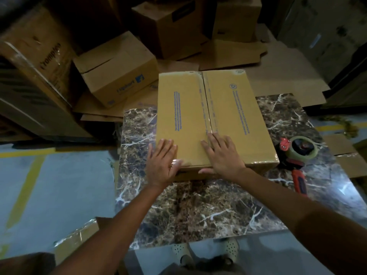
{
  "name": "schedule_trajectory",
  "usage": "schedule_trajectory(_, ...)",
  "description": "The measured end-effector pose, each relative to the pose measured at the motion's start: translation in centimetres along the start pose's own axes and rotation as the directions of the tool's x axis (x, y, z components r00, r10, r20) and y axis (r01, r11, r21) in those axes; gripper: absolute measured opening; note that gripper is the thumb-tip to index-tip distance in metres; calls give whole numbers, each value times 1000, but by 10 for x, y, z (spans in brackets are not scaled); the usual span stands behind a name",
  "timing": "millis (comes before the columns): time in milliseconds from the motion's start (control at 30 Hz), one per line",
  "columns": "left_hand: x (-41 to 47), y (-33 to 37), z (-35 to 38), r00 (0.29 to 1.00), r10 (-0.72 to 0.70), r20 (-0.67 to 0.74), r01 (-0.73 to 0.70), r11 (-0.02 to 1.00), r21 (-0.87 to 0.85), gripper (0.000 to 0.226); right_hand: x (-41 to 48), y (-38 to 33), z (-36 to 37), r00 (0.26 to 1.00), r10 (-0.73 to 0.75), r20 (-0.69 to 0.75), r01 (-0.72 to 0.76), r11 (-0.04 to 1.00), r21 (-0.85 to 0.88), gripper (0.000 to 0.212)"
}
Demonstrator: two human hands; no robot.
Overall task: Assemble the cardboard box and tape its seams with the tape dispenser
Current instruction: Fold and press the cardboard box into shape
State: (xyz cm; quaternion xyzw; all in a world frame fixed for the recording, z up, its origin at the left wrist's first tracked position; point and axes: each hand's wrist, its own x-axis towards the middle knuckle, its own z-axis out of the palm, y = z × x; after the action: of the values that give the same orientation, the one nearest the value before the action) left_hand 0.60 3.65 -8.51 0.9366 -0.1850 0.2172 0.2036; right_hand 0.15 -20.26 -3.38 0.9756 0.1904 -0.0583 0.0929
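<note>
Two hands lie flat on the near end of the closed cardboard box (234, 108). Left hand (162, 161) is at the near-left corner, fingers spread. Right hand (220, 155) lies across the centre seam (206, 108), fingers straight, thumb down the near wall. Grip of each is apart, clasping nothing. The box sits mid-counter (198, 211) on a marble pattern, flaps meeting at the seam. Clear tape glints on the near top edge. Tape dispenser (297, 153) lies just right of the box, red handle toward the person. Other cartons (117, 68) are piled beyond.
</note>
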Motion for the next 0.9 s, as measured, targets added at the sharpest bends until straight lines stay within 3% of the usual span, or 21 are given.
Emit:
schedule_trajectory(33,0,8,-2,976,-216,-28,209,963,-168,64,0,0,-2,1000,1,13,-1,1000,11,112)
schedule_trajectory(67,2,16,-2,902,-431,-24,395,847,-354,61,0,0,-7,1000,18,22,-19,999,43,115)
schedule_trajectory(133,8,29,-7,642,-763,80,602,436,-669,49,3,-10,-18,994,113,-8,-110,977,183,111)
schedule_trajectory(167,12,34,-10,480,-862,162,606,192,-772,40,6,-18,-22,981,188,-40,-170,946,276,101)
schedule_trajectory(200,15,37,-13,348,-911,221,557,11,-831,32,9,-29,-24,963,263,-62,-224,905,361,89)
schedule_trajectory(233,19,40,-15,264,-930,257,513,-90,-854,28,13,-40,-23,941,329,-75,-270,868,416,80)
schedule_trajectory(333,25,48,-20,221,-920,324,454,-197,-869,36,16,-61,-8,897,414,-155,-334,865,375,73)
schedule_trajectory(400,20,43,-20,295,-861,414,465,-249,-849,45,16,-63,-3,888,421,-184,-342,874,346,71)
schedule_trajectory(467,10,22,-19,394,-749,533,536,-284,-795,71,17,-63,-4,888,412,-205,-331,881,338,68)
schedule_trajectory(533,3,3,-19,469,-650,599,642,-214,-736,90,17,-63,-4,888,405,-218,-324,887,329,67)
schedule_trajectory(567,4,1,-26,504,-654,564,676,-107,-729,87,16,-63,-5,884,410,-224,-325,885,334,67)
schedule_trajectory(667,16,14,-41,689,-685,239,635,411,-654,61,19,-68,-15,852,478,-213,-349,822,449,69)
schedule_trajectory(733,32,33,-48,807,-585,85,518,630,-579,53,31,-75,-26,836,500,-225,-332,789,518,62)
schedule_trajectory(800,44,48,-36,886,-453,97,433,735,-523,50,42,-82,-29,861,454,-230,-315,831,458,47)
schedule_trajectory(900,48,57,-16,908,-366,203,418,801,-429,52,49,-83,-23,905,415,-97,-339,839,426,45)
